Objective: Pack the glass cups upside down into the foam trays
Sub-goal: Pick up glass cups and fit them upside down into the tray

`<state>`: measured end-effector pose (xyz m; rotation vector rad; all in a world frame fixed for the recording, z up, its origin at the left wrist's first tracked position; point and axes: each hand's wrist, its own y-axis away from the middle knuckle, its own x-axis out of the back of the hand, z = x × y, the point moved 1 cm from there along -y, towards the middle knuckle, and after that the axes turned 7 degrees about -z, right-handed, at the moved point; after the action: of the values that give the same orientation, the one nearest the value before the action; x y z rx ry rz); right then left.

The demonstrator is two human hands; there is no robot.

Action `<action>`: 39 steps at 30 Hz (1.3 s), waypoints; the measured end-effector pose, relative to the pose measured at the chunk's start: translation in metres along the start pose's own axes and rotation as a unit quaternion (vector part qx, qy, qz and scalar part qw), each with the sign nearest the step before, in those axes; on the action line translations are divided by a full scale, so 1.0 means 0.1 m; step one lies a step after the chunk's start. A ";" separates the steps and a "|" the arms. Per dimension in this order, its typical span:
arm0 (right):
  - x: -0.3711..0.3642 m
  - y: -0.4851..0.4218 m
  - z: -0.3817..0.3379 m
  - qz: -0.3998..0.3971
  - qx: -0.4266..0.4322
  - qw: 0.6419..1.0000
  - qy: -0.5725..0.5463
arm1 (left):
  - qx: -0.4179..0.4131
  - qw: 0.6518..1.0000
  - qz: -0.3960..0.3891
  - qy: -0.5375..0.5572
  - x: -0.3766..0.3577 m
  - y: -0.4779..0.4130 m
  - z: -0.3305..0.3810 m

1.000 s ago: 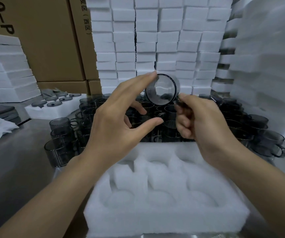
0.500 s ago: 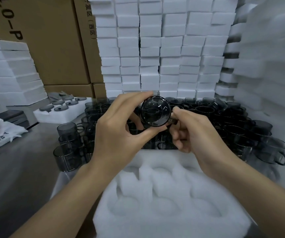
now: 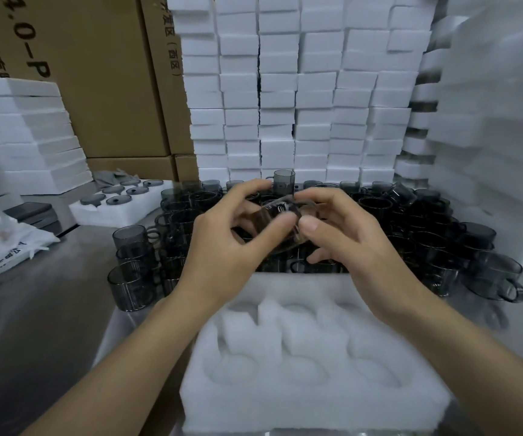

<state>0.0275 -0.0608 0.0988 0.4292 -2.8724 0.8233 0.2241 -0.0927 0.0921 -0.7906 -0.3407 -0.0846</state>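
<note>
— Where is our cup (image 3: 277,210)?
— In the air above the tray's (image 3: 285,416) far edge. Our left hand (image 3: 222,247) curls round it; our right hand (image 3: 357,243) pinches its other side. The blur hides which way it faces.

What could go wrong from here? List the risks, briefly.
1. The left hand and right hand pinch the cup by the fingertips, close to the crowded cups. A slip would likely bring glass onto glass.
2. A top cup perches on the pile just behind the hands. A knock might topple it.
3. The held cup is blurred, so its facing is unclear. It could enter the tray mouth up.
</note>
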 end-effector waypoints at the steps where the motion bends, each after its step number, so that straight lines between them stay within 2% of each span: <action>1: -0.01 0.00 0.01 -0.002 0.009 1.000 0.012 | 0.024 0.998 -0.005 0.049 0.01 -0.01 0.00; 3: -0.01 0.01 0.02 -0.011 0.020 0.998 0.051 | 0.052 0.993 -0.011 0.103 0.03 -0.03 0.01; 7: -0.03 0.01 0.06 -0.049 0.016 0.992 0.119 | 0.079 0.988 -0.041 0.129 0.04 -0.06 0.02; 11: -0.03 -0.05 0.06 0.032 0.012 0.997 0.076 | 0.089 0.981 -0.085 0.153 0.02 -0.04 0.03; 16: 0.06 -0.06 0.14 0.110 -0.075 0.990 0.042 | 0.068 0.979 -0.126 0.146 0.05 -0.02 0.06; 19: 0.08 -0.05 0.12 0.140 -0.048 0.988 0.052 | 0.061 0.981 -0.144 0.116 0.04 0.00 0.07; 21: 0.09 -0.05 0.10 0.154 -0.015 0.983 0.100 | 0.052 0.985 -0.145 0.081 0.01 0.02 0.07; 25: 0.08 -0.03 0.07 0.162 0.035 0.974 0.154 | 0.000 0.994 -0.107 0.009 -0.01 0.04 0.09; 28: 0.08 -0.04 0.06 0.165 0.033 0.978 0.126 | -0.059 0.996 -0.059 -0.043 0.00 0.06 0.11; 31: 0.08 -0.04 0.10 0.136 0.011 0.983 0.125 | -0.086 0.995 -0.038 -0.045 -0.01 0.08 0.12; 35: 0.06 -0.04 0.09 0.091 0.012 0.987 0.129 | -0.063 0.995 -0.072 0.006 0.00 0.09 0.11; 39: 0.10 -0.04 0.07 0.138 0.034 0.981 0.131 | -0.056 0.988 -0.128 -0.060 -0.02 0.08 0.11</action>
<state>0.0187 -0.0702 0.0971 -0.0742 -2.6944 0.9427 0.2213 -0.0796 0.0932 -0.8614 -0.5545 -0.2999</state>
